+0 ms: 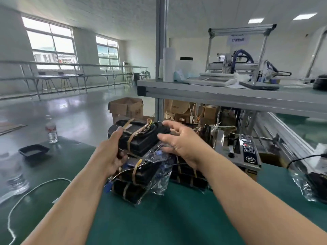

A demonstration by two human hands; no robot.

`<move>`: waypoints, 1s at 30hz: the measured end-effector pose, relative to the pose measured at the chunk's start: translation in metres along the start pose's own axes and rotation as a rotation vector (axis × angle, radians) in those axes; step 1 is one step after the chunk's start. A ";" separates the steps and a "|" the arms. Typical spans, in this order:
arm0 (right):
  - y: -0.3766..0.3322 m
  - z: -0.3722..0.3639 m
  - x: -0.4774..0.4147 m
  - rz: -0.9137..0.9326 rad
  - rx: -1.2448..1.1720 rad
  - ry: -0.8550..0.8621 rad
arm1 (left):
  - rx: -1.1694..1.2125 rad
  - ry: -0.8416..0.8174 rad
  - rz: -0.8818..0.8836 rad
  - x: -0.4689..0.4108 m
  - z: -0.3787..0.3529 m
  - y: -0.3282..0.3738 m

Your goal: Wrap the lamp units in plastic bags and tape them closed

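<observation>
Lamp unit (138, 138), black and taped, sits raised above the stack (141, 181) of bagged units: left hand (111, 154) clamps its near end, right hand (178, 138) hovers half-open, perhaps pinching plastic (159, 156). Rigid, probably hefty; grip its ends, since film slips.

Black taped lamp unit (139, 138) tilted, raised above stack of bagged units (139, 175); clear bag (159, 175) crumpled beneath.

Lamp unit (139, 138) above bagged units (134, 181), tray (33, 151) left, tape machine (244, 149) right
</observation>
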State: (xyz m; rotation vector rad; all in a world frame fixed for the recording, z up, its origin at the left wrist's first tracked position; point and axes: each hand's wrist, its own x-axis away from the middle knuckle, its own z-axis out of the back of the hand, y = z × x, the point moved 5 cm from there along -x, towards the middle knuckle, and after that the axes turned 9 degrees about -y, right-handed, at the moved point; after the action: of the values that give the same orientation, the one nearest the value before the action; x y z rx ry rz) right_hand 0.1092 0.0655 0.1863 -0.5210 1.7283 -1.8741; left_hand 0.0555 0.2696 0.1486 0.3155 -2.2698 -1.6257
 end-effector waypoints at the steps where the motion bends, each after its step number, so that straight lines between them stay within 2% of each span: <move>1: 0.005 -0.004 -0.006 0.004 0.016 0.033 | -0.070 -0.001 0.035 -0.007 0.005 -0.003; 4: 0.027 -0.009 -0.017 -0.013 -0.002 0.115 | -0.410 0.018 0.114 -0.017 0.021 -0.009; 7: 0.046 -0.011 -0.021 -0.021 -0.099 0.130 | -0.729 0.073 0.084 -0.021 0.026 -0.006; 11: 0.060 -0.008 -0.024 -0.015 -0.118 0.197 | -1.222 0.337 -0.003 -0.022 0.025 0.000; 13: 0.062 -0.005 -0.028 -0.038 -0.038 0.245 | -1.256 0.399 -0.158 -0.017 0.019 0.002; 16: 0.068 -0.002 -0.030 -0.077 0.057 0.298 | -1.183 0.208 -0.304 -0.023 0.009 -0.009; 21: 0.073 -0.001 -0.029 -0.088 0.137 0.306 | -1.235 0.138 -0.288 -0.024 0.004 -0.011; 27: 0.072 -0.007 -0.024 -0.104 -0.059 0.296 | -1.378 0.278 -0.369 -0.020 -0.009 0.017; 30: 0.074 -0.004 -0.019 -0.126 -0.052 0.317 | -1.411 0.175 -0.315 -0.026 -0.021 0.014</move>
State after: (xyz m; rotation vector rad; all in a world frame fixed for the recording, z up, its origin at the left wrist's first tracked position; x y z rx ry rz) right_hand 0.1308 0.0777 0.1142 -0.3740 1.9911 -2.0959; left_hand 0.0873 0.2654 0.1639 0.3867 -0.5600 -2.7029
